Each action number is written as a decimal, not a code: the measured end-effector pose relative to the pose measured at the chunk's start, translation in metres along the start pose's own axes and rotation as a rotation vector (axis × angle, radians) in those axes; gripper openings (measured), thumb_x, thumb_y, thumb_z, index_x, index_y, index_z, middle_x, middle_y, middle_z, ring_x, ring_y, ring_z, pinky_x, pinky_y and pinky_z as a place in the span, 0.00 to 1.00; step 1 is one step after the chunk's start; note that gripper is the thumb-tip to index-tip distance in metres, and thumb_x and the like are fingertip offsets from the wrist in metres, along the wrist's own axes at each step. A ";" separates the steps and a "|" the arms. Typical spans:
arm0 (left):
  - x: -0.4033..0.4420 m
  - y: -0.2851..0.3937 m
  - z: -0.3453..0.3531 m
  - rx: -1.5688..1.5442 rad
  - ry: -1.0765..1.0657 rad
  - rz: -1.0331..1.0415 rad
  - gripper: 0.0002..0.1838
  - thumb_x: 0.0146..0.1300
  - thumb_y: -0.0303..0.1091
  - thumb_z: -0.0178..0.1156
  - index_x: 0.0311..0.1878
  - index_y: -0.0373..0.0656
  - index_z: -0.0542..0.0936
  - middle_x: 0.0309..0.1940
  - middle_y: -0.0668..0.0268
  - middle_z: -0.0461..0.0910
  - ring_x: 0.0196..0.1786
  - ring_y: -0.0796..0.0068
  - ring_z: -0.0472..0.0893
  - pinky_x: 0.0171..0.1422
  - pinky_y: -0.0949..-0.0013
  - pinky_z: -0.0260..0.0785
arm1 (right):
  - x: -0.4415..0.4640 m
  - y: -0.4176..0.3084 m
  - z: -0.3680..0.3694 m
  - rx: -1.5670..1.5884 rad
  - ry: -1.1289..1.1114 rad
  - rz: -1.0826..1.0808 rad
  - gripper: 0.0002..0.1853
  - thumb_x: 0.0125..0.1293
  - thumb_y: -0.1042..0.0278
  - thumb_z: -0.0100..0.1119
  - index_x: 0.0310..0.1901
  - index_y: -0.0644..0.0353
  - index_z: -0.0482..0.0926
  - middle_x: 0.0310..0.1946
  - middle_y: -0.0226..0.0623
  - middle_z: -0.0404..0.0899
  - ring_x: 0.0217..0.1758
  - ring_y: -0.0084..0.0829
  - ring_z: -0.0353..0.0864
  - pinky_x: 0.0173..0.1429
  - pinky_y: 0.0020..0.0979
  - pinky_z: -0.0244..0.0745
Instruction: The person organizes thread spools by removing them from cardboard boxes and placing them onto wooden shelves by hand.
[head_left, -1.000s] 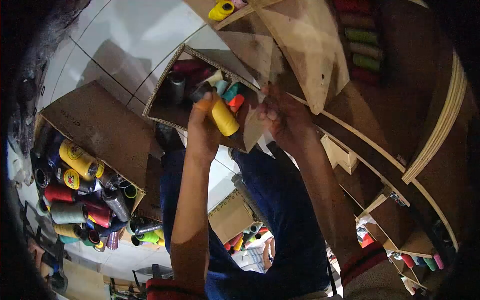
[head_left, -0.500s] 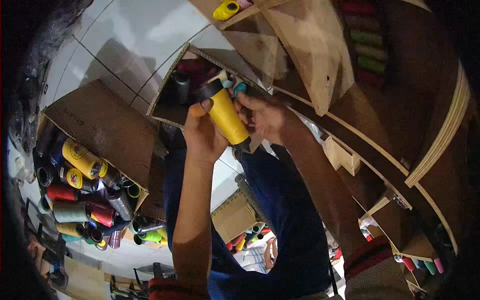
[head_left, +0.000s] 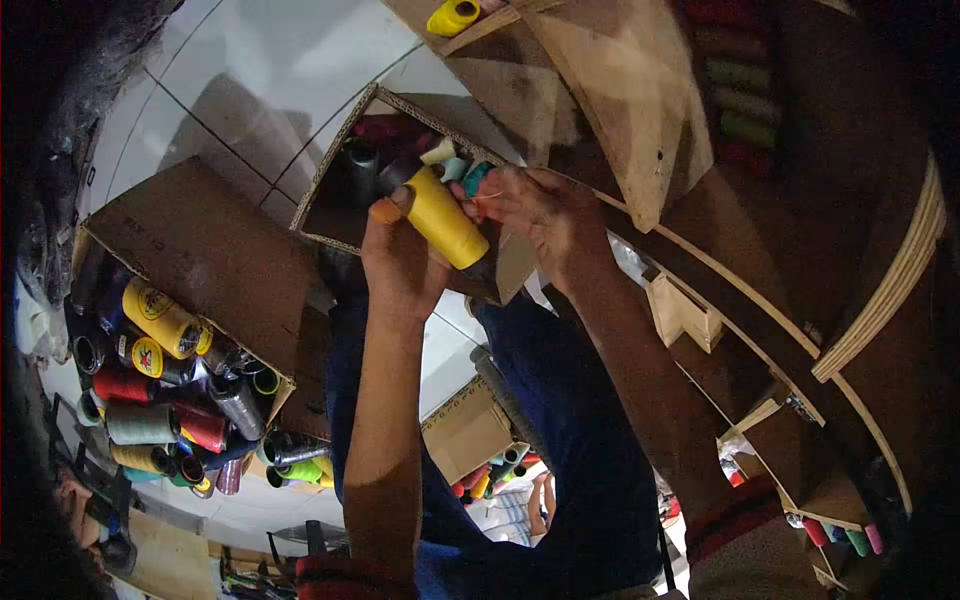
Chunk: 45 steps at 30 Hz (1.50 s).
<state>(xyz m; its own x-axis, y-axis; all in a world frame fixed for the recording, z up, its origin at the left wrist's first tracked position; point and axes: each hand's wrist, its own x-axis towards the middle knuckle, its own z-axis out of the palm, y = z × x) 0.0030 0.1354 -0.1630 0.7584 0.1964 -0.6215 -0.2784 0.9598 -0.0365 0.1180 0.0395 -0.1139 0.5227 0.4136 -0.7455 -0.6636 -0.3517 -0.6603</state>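
Note:
My left hand [head_left: 400, 265] is wrapped round a yellow thread cone [head_left: 445, 220], with its thumb along the side. The cone is tilted, its dark end toward the upper left, above an open cardboard box [head_left: 330, 200]. My right hand [head_left: 545, 220] is beside the cone, its fingers drawn together; a faint thin strand shows near the fingertips, but what they hold is unclear. A teal spool [head_left: 477, 180] lies right by these fingertips, partly hidden. Inside the box are a dark cone [head_left: 362, 165] and a cream one [head_left: 438, 152].
At left, a cardboard box [head_left: 195, 240] stands by a heap of thread cones [head_left: 150, 425] in several colours. Wooden shelving [head_left: 720, 260] runs along the right, and a yellow cone [head_left: 453, 17] sits at the top. Another carton [head_left: 465, 435] is on the tiled floor behind my legs.
The yellow cone has shifted slightly left and up in my left hand. My right hand has risen a little, and its fingers have drawn together near the teal spool.

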 end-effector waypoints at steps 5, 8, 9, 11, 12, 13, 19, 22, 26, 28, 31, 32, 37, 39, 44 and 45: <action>0.002 -0.006 0.003 0.271 0.099 0.028 0.23 0.59 0.43 0.59 0.51 0.36 0.70 0.41 0.59 0.76 0.45 0.66 0.78 0.54 0.62 0.70 | -0.008 -0.013 0.003 -0.536 -0.039 -0.310 0.16 0.63 0.61 0.57 0.43 0.67 0.79 0.36 0.41 0.81 0.42 0.28 0.80 0.53 0.30 0.73; 0.001 -0.008 0.010 0.317 0.141 0.108 0.19 0.58 0.33 0.63 0.50 0.38 0.71 0.43 0.62 0.75 0.47 0.71 0.77 0.52 0.65 0.71 | -0.020 -0.024 0.014 -0.741 0.003 -0.257 0.12 0.62 0.63 0.58 0.40 0.64 0.81 0.35 0.37 0.82 0.44 0.25 0.80 0.53 0.29 0.73; 0.002 -0.011 0.011 0.344 0.160 0.152 0.19 0.57 0.32 0.63 0.50 0.39 0.71 0.43 0.62 0.75 0.47 0.71 0.77 0.51 0.65 0.72 | -0.026 -0.022 0.017 -0.765 -0.014 -0.262 0.11 0.61 0.65 0.59 0.41 0.63 0.81 0.35 0.36 0.83 0.44 0.25 0.81 0.53 0.30 0.73; 0.002 -0.011 0.010 0.351 0.295 0.145 0.22 0.54 0.29 0.67 0.50 0.40 0.69 0.40 0.63 0.75 0.44 0.72 0.77 0.47 0.66 0.74 | -0.035 -0.017 0.023 -0.810 -0.052 -0.272 0.09 0.60 0.69 0.60 0.41 0.60 0.82 0.36 0.34 0.83 0.44 0.25 0.81 0.53 0.30 0.73; 0.002 -0.011 0.007 0.383 0.276 0.161 0.22 0.55 0.33 0.66 0.50 0.39 0.69 0.41 0.62 0.75 0.43 0.71 0.78 0.46 0.67 0.74 | -0.035 -0.013 0.023 -0.868 -0.078 -0.420 0.09 0.59 0.71 0.61 0.41 0.59 0.82 0.36 0.35 0.83 0.45 0.26 0.81 0.53 0.31 0.73; 0.003 -0.013 0.004 0.415 0.256 0.176 0.23 0.57 0.37 0.65 0.50 0.38 0.69 0.42 0.61 0.75 0.42 0.70 0.79 0.45 0.67 0.75 | -0.035 -0.005 0.021 -0.923 -0.102 -0.569 0.09 0.58 0.73 0.61 0.41 0.59 0.82 0.36 0.35 0.83 0.45 0.27 0.81 0.54 0.31 0.73; 0.006 -0.012 0.003 0.399 0.253 0.193 0.23 0.57 0.44 0.65 0.47 0.36 0.74 0.40 0.59 0.77 0.40 0.69 0.79 0.42 0.70 0.75 | -0.033 0.021 0.017 -0.971 -0.253 -0.843 0.10 0.55 0.76 0.63 0.40 0.58 0.82 0.45 0.36 0.80 0.51 0.30 0.78 0.55 0.34 0.73; 0.002 -0.005 0.008 0.378 0.271 0.129 0.25 0.55 0.45 0.66 0.48 0.35 0.73 0.40 0.58 0.77 0.41 0.68 0.79 0.44 0.67 0.74 | -0.040 0.037 0.018 -0.953 -0.178 -0.722 0.10 0.56 0.75 0.63 0.41 0.56 0.82 0.42 0.35 0.81 0.50 0.30 0.79 0.52 0.30 0.75; 0.002 -0.005 0.013 0.348 0.269 0.146 0.27 0.52 0.44 0.68 0.48 0.35 0.72 0.41 0.59 0.77 0.43 0.68 0.79 0.49 0.64 0.72 | -0.042 0.030 0.016 -0.716 0.001 -0.266 0.09 0.58 0.72 0.62 0.42 0.59 0.81 0.36 0.32 0.82 0.41 0.25 0.80 0.46 0.26 0.75; 0.001 -0.005 0.010 0.438 0.270 0.133 0.29 0.55 0.50 0.65 0.50 0.36 0.73 0.43 0.59 0.76 0.48 0.68 0.76 0.54 0.63 0.69 | -0.033 0.035 0.004 -0.645 0.101 -0.077 0.09 0.60 0.71 0.60 0.42 0.61 0.81 0.32 0.30 0.82 0.36 0.22 0.80 0.44 0.25 0.74; 0.005 -0.007 0.002 0.469 0.276 0.117 0.30 0.54 0.51 0.66 0.51 0.37 0.72 0.44 0.60 0.76 0.47 0.69 0.76 0.54 0.64 0.68 | -0.025 0.032 -0.017 -0.535 0.172 -0.258 0.21 0.58 0.64 0.63 0.50 0.64 0.71 0.43 0.42 0.77 0.43 0.33 0.80 0.44 0.32 0.76; 0.005 -0.006 0.001 0.453 0.286 0.108 0.31 0.54 0.51 0.65 0.52 0.37 0.72 0.43 0.60 0.76 0.47 0.69 0.76 0.54 0.64 0.68 | -0.022 0.027 -0.018 -0.458 0.231 -0.308 0.24 0.57 0.64 0.64 0.53 0.63 0.69 0.47 0.43 0.75 0.45 0.34 0.79 0.45 0.33 0.76; 0.001 -0.005 0.013 0.519 0.360 0.135 0.32 0.53 0.53 0.65 0.51 0.34 0.72 0.43 0.59 0.76 0.47 0.67 0.77 0.54 0.64 0.68 | -0.015 -0.011 -0.004 -0.665 -0.062 -0.402 0.32 0.55 0.63 0.65 0.60 0.59 0.62 0.51 0.48 0.70 0.51 0.40 0.75 0.52 0.39 0.73; 0.001 -0.009 0.011 0.426 0.388 0.111 0.27 0.53 0.46 0.67 0.46 0.33 0.73 0.39 0.60 0.77 0.42 0.70 0.78 0.47 0.67 0.71 | -0.006 -0.005 0.002 -0.913 -0.117 -0.633 0.32 0.53 0.62 0.67 0.59 0.57 0.65 0.49 0.47 0.72 0.48 0.44 0.77 0.51 0.39 0.74; 0.004 -0.012 0.002 0.416 0.487 0.106 0.23 0.52 0.42 0.69 0.45 0.35 0.74 0.37 0.64 0.77 0.37 0.73 0.78 0.43 0.71 0.71 | 0.000 0.009 0.007 -1.106 -0.118 -0.511 0.28 0.50 0.64 0.67 0.54 0.59 0.70 0.43 0.45 0.75 0.45 0.46 0.78 0.51 0.41 0.73; 0.004 -0.013 0.001 0.422 0.446 0.133 0.23 0.52 0.42 0.69 0.45 0.37 0.74 0.37 0.65 0.77 0.37 0.74 0.78 0.42 0.72 0.71 | -0.001 0.011 0.008 -1.152 -0.104 -0.492 0.28 0.50 0.65 0.66 0.54 0.59 0.70 0.42 0.45 0.75 0.44 0.46 0.78 0.51 0.41 0.73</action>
<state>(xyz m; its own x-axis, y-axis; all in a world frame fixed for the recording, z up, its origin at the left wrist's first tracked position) 0.0105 0.1240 -0.1641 0.3896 0.3040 -0.8694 -0.0276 0.9474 0.3188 0.1059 0.0419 -0.1200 0.5022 0.7547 -0.4221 0.4688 -0.6478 -0.6005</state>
